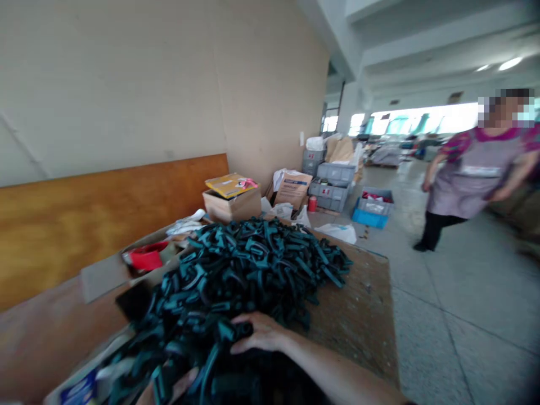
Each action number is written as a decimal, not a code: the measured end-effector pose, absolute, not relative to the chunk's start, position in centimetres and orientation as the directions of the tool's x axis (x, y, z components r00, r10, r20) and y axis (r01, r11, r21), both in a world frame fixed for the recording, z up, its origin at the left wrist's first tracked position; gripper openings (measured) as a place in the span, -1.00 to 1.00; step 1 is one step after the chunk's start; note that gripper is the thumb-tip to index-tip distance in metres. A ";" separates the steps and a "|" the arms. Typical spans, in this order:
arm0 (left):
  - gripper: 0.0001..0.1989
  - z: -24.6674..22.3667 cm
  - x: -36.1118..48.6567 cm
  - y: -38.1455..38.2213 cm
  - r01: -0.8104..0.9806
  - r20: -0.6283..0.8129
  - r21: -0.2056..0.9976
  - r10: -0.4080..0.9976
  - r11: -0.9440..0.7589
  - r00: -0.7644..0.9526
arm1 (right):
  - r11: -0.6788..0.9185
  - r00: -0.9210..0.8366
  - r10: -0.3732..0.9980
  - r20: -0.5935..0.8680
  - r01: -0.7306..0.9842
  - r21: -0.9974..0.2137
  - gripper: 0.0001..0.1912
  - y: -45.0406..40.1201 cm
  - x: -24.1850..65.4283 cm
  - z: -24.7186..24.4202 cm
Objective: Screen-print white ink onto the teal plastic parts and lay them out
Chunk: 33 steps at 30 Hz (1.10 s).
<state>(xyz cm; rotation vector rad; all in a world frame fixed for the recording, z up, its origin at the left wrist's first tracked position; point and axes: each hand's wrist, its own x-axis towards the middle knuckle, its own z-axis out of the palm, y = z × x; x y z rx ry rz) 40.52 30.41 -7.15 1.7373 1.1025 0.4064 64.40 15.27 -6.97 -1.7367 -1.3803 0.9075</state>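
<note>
A big heap of dark blue-green plastic parts [253, 253], some with curved, handle-like shapes, covers much of the table. My right hand [265, 333] is at the near side of the heap, its thumb and fingers closed round a dark plastic part [228, 331]. Lower down, at the bottom edge of the view, my left hand [183, 387] is partly hidden, with its fingers about another dark plastic part [162, 385]. Blur hides the exact kind of these parts.
A cardboard box [232, 206] with a yellow packet stands behind the heap. Left of it lies an open box [139, 273] with red material. Grey crates [329, 194] and a blue crate [371, 216] stand on the floor. At right, a person in an apron [485, 169] is on foot.
</note>
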 end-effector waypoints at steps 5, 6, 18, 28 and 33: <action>-0.29 -5.3 36.7 24.3 0.509 -0.267 0.851 0.729 -0.128 0.630 | -0.124 0.136 0.990 -0.046 0.647 -0.753 -0.30 12.6 62.7 -6.8; -0.28 -5.1 36.4 23.6 0.525 -0.279 0.841 0.727 -0.130 0.627 | -0.112 0.118 0.992 -0.042 0.679 -0.725 -0.29 12.1 62.3 -6.9; -0.30 -5.6 32.9 16.3 0.560 -0.124 0.707 0.704 -0.432 0.699 | 0.300 -0.174 0.928 0.330 0.874 -0.383 -0.41 6.9 58.8 -8.0; -0.30 -0.2 32.7 16.6 0.638 -0.144 0.556 0.694 -0.533 0.705 | 0.312 -0.004 0.884 0.468 0.751 -0.582 -0.62 5.2 59.9 -8.4; -0.47 3.1 34.4 14.8 0.736 -0.042 0.255 0.753 -0.628 0.657 | 0.161 0.205 0.914 0.349 0.608 -0.778 -0.52 3.8 60.7 -8.3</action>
